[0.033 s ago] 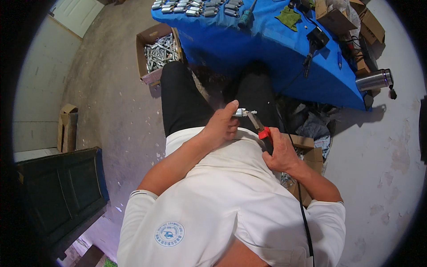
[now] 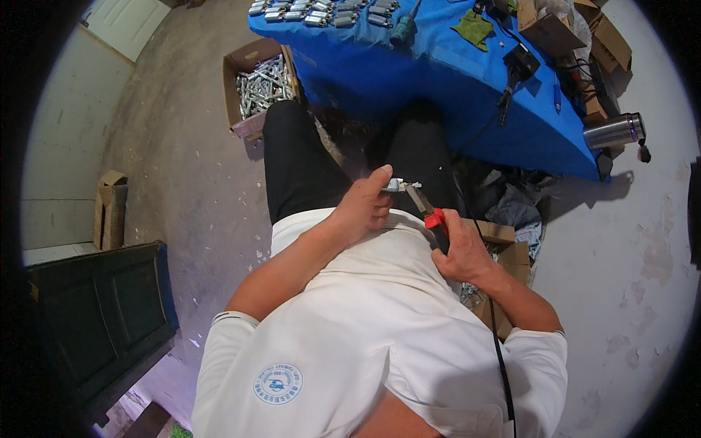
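Over my lap, my left hand (image 2: 367, 201) is closed, thumb on top, around a small silver metal piece (image 2: 395, 185); its exact kind cannot be made out. The piece sticks out to the right past my fingers. My right hand (image 2: 464, 247) grips a pair of pliers (image 2: 437, 219) by red and black handles. The metal jaws point up and left, with their tip right at the outer end of the silver piece. Whether the jaws are clamped on it is too small to tell. My fingers partly hide both the piece and the handles.
A blue-covered table (image 2: 438, 80) stands ahead, bearing rows of silver pieces (image 2: 319, 14), a green cloth (image 2: 474, 29) and a black plug (image 2: 521, 64). A cardboard box (image 2: 232, 87) of metal parts sits left of my knees. A steel flask (image 2: 615, 131) is at the right. A black cable (image 2: 499, 350) runs past my right arm.
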Tool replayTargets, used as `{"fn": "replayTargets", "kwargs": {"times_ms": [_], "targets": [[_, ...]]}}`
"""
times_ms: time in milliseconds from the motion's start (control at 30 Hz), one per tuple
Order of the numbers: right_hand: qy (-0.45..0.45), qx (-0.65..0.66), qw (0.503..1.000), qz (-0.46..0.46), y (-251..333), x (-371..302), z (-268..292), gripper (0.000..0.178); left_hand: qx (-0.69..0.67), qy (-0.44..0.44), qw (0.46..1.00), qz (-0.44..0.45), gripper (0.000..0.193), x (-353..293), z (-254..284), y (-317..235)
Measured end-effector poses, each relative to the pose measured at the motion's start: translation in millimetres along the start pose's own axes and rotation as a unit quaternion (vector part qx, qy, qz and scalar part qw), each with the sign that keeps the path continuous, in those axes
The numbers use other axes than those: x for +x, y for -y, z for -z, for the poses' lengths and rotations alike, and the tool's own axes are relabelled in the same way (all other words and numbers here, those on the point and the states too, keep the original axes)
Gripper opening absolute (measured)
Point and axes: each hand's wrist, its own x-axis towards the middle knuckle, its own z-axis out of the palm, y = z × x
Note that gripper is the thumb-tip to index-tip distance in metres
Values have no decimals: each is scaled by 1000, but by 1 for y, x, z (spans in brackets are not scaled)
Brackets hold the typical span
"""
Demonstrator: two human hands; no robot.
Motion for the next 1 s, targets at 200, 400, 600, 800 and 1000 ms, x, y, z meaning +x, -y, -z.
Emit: {"fn": "replayTargets", "kwargs": {"times_ms": [200, 400, 600, 800, 1000], "targets": [[104, 128, 984, -71, 4, -6, 5, 42, 61, -35, 997, -41, 47, 10, 7, 1], [154, 125, 977, -79, 15, -5, 12, 38, 191, -139, 938, -253, 53, 23, 8, 10], [179, 151, 970, -68, 12, -2, 20, 36, 198, -98, 944, -244, 50, 31, 12, 9], [208, 177, 961, -52, 11, -2, 28, 40, 140, -114, 983, -19, 35, 16, -6, 0], [259, 185, 947, -44, -5, 1, 28, 43, 71, -11, 993, 97, 32, 16, 4, -4]]}}
